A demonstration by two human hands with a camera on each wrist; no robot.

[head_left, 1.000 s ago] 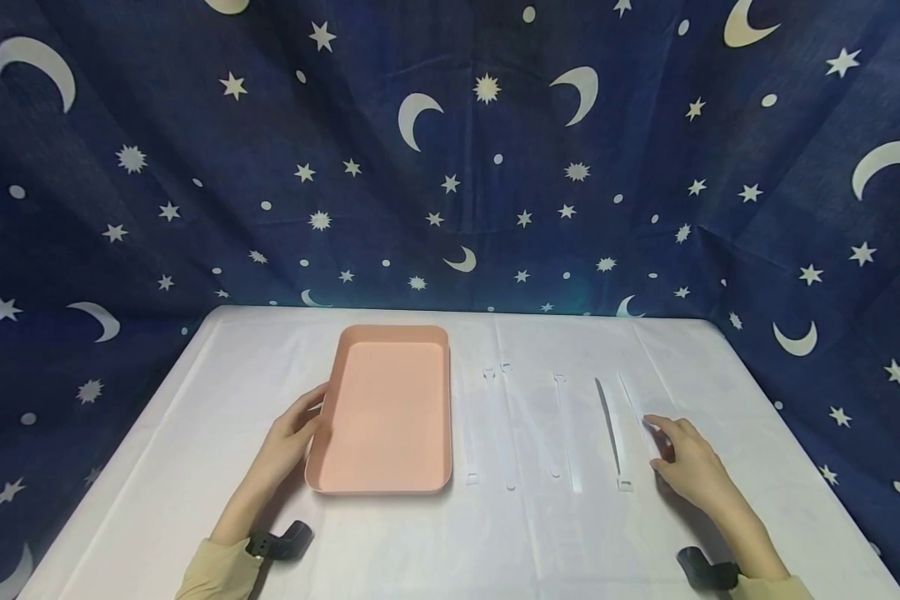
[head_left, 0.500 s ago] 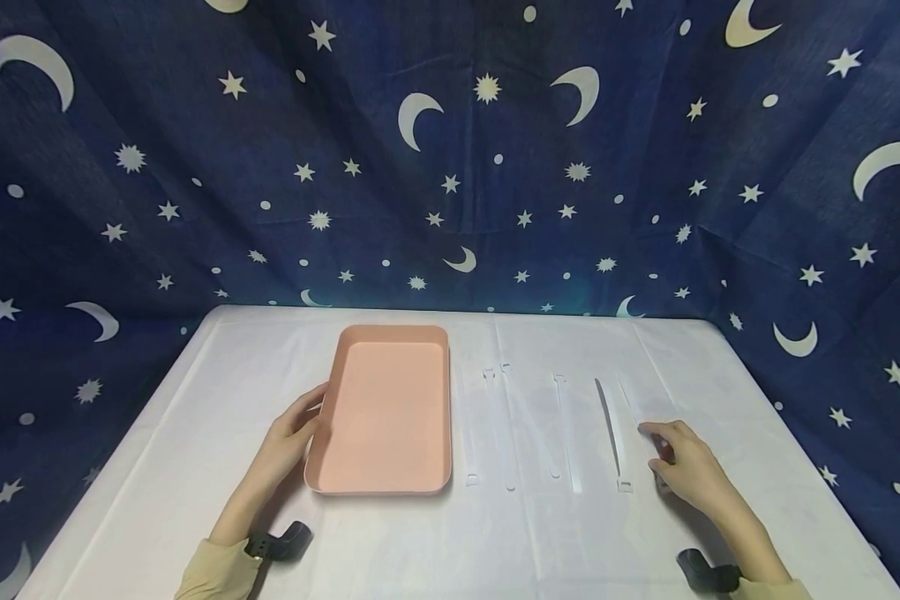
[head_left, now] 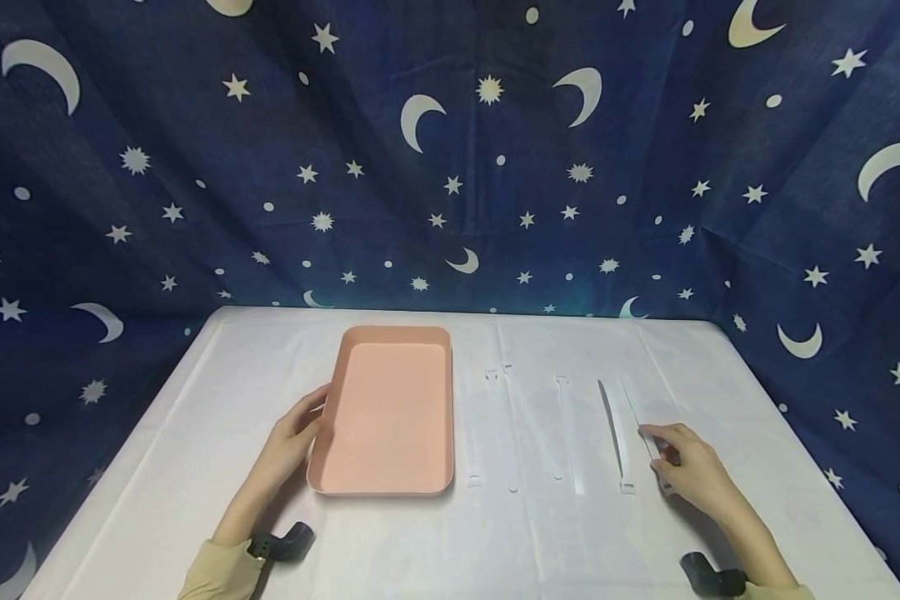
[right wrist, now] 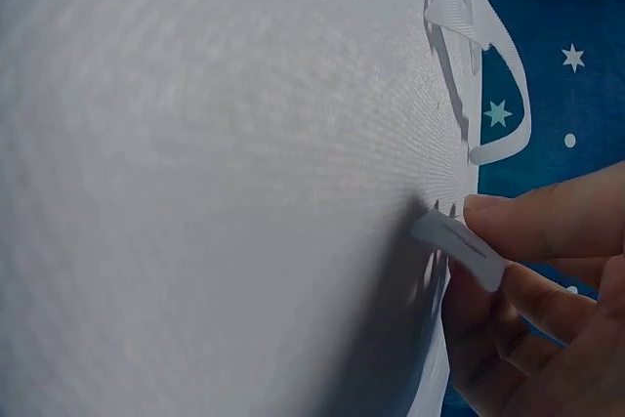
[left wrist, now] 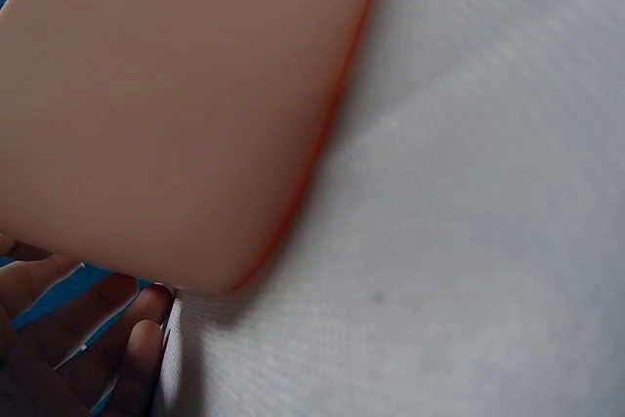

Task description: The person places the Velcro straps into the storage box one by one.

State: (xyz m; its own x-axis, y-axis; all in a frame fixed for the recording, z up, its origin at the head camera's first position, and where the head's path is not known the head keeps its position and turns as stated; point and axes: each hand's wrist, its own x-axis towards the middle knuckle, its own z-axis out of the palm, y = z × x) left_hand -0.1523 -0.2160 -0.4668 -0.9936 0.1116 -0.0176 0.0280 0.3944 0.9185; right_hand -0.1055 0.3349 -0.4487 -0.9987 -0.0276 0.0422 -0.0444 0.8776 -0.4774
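A shallow pink tray (head_left: 396, 483) lies left of the table's middle. My left hand (head_left: 288, 442) touches its left side from outside with relaxed fingers; in the left wrist view fingertips (left wrist: 146, 339) sit near the tray's wall (left wrist: 176, 144). My right hand (head_left: 690, 467) pinches a white cable tie (head_left: 633, 406) low on its length; the tie's far end points away from me. In the right wrist view the slotted end of this tie (right wrist: 457, 243) shows between thumb and fingers. Just left of it, another cable tie (head_left: 617, 437) bows up off the table.
Several more white cable ties (head_left: 572, 442) lie roughly parallel between the tray and my right hand, faint against the white cloth (head_left: 495, 542). A dark blue curtain (head_left: 375, 133) with moons and stars hangs behind the table.
My right hand's fingertips have shifted slightly toward me and to the left along the cable tie. The left hand and the tray have stayed put.
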